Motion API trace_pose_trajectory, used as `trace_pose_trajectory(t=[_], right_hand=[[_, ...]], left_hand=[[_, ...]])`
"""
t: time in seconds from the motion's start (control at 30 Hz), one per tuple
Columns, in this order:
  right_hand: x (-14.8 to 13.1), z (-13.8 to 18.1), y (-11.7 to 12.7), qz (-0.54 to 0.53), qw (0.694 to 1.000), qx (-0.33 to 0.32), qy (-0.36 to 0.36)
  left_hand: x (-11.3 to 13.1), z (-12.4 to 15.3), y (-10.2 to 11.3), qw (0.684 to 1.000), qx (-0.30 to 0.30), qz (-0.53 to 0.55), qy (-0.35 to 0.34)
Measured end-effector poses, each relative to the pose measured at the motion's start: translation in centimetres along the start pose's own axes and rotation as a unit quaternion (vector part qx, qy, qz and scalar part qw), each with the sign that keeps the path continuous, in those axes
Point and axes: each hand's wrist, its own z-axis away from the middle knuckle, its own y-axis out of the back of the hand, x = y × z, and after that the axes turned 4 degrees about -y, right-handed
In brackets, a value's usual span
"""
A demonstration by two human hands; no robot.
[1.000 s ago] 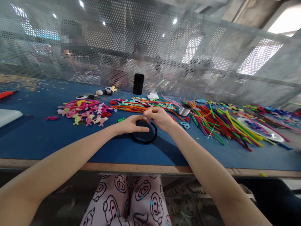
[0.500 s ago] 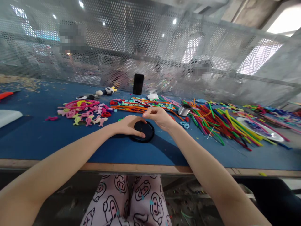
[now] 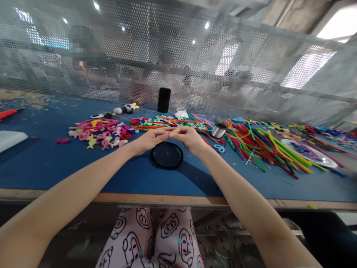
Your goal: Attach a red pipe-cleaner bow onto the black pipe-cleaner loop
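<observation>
Left grip (image 3: 147, 140) and right grip (image 3: 190, 137), fingertips together beside black ring (image 3: 167, 167)

A mesh screen (image 3: 134, 48) stands along the rear edge of the table (image 3: 69, 167). The phone (image 3: 164, 99) stands before it; the plush toy (image 3: 128, 108) lies to the phone's left. The left hand (image 3: 150, 140) and right hand (image 3: 189, 139) meet at the fingertips over the table. The ring (image 3: 167, 167) is located between them and the front edge. Left of the left hand: the pile of twisted shapes (image 3: 106, 137). Right of the right hand, in order: the spool (image 3: 219, 131), the pipe cleaners (image 3: 256, 145) and the plate (image 3: 329, 163), with small pieces (image 3: 305, 152) on it.
</observation>
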Motion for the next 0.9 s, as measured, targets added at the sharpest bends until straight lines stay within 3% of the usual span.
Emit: trace_pose_trajectory(t=[0.27,0.53,0.9], right_hand=[[0.0,-0.1,0.2,-0.007,1.000,0.023,0.000],[-0.1,-0.1,0.2,-0.020,0.999,0.027,-0.007],[0.1,-0.3,0.8,-0.025,0.999,0.030,0.010]], left_hand=[[-0.2,0.1,-0.7,0.999,0.011,0.031,0.021],[-0.1,0.5,-0.6,0.978,-0.152,-0.143,0.020],[-1.4,0.6,0.4,0.970,-0.163,-0.179,0.019]])
